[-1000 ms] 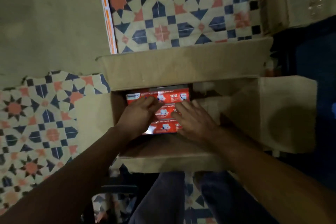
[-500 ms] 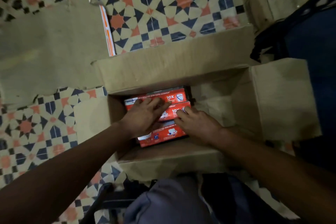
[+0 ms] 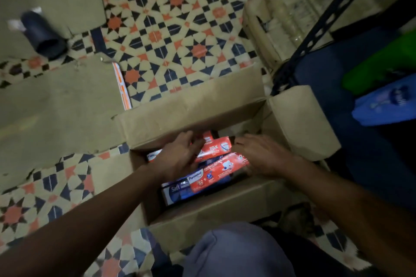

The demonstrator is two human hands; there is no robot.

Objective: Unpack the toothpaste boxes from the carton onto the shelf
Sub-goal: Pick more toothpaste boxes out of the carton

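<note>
An open brown carton (image 3: 191, 105) stands on the tiled floor in front of me, flaps spread. My left hand (image 3: 180, 156) and my right hand (image 3: 264, 155) press from both sides on a small stack of red toothpaste boxes (image 3: 217, 148), which is tilted and raised near the carton's mouth. The lower red box (image 3: 225, 167) of the stack slants toward me. Beneath it, blue-and-white boxes (image 3: 180, 191) lie inside the carton. The shelf's black metal upright (image 3: 326, 18) rises at the right, with a dark blue shelf surface (image 3: 326, 78) beside it.
Flattened cardboard (image 3: 56, 108) covers the floor on the left, with a dark cylinder (image 3: 42, 33) lying on it. A plastic-wrapped pack of bottles (image 3: 281, 13) sits at the far right. Green (image 3: 378, 65) and blue (image 3: 387, 103) packs lie on the shelf. My knee (image 3: 236, 252) is below the carton.
Both hands closed on the red boxes and raised them from flat in the carton to a tilted stack near its mouth. Blue boxes underneath came into sight.
</note>
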